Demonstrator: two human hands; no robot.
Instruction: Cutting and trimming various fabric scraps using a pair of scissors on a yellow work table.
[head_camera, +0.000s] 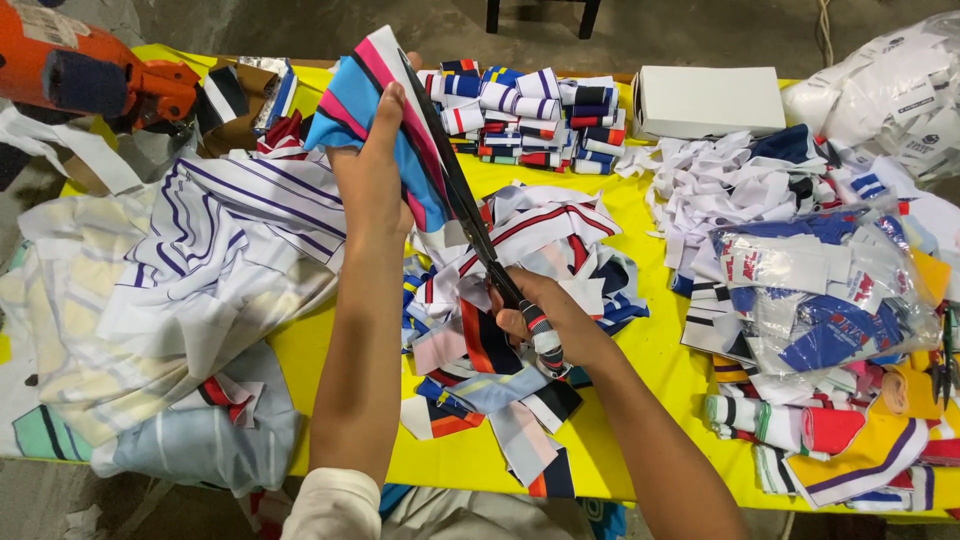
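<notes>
Taking the yellow table (640, 250) as the landmark & going L to R: at its far-left corner an orange power tool (90, 75) is sitting, w/ a heap of white purple-striped fabric (220, 240) spilling over the left edge. Just right of that heap the left hand (372, 175) is holding up a light-blue, pink & black striped knit fabric strip (365, 95), fingers clamped on it, lifting it above the table's middle. The long black-bladed scissors (470, 215) are running along the strip's right edge, blades looking nearly together; the right hand (545, 320) is gripping the tape-wrapped handles tight, over a pile of striped offcuts (500, 390) at table centre. Step in hand, by my read: trimming the strip, mid-cut. Next move prob. calls for keeping the soft stretchy knit taut & feeding it toward the blades. Folded striped bands (530, 115) are lying at the far edge, a white cardboard box (710, 100) right of them, glossy plastic bags of trim pieces (820, 290) on the right side.
</notes>
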